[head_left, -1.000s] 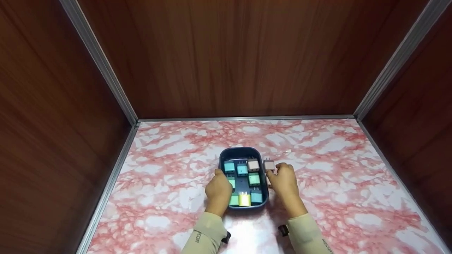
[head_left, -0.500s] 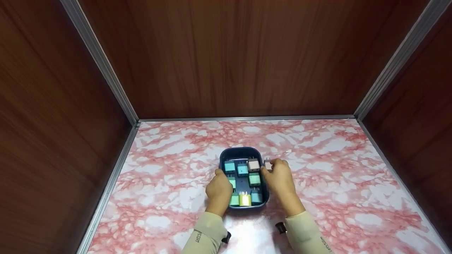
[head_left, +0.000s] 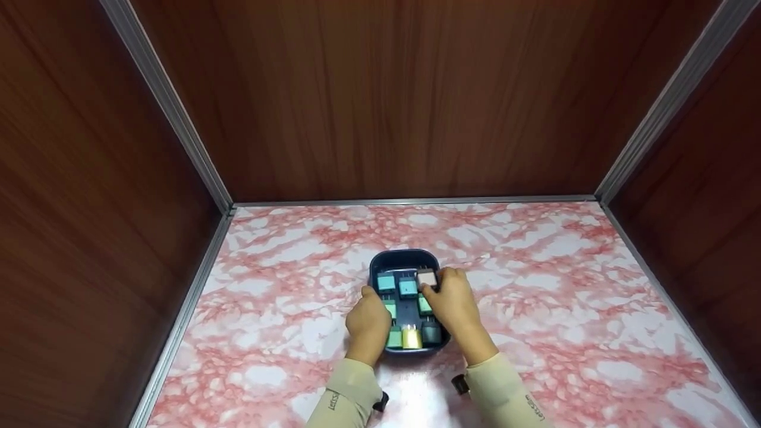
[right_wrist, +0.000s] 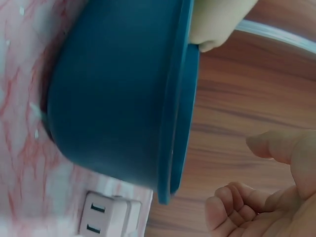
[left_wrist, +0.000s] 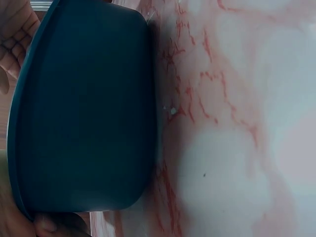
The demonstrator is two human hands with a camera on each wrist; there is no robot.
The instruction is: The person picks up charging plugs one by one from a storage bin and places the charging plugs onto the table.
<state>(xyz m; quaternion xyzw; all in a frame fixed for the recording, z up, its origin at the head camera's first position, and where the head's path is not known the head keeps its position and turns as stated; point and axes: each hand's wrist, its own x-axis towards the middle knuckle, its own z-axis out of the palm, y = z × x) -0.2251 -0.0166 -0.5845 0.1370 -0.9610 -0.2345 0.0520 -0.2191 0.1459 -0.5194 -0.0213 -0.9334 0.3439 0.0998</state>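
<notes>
A dark blue tub stands on the table, holding several plug-in chargers. My left hand grips its left rim; the left wrist view shows fingers at the rim. My right hand is over the right rim, its thumb near a pink charger and a green charger inside. In the right wrist view, thumb and fingers are apart with nothing between them. Blue chargers lie at the far left, a yellow charger at the near end. Another pale pink charger sits outside, beside the tub.
The table has a red and white marbled top. Brown wood-grain panels with metal edge strips enclose it at the back and both sides. Black wrist straps show at both sleeves.
My right hand has moved left, from the pink charger beside the tub to above the tub's right rim. The left hand and tub have stayed in place.
</notes>
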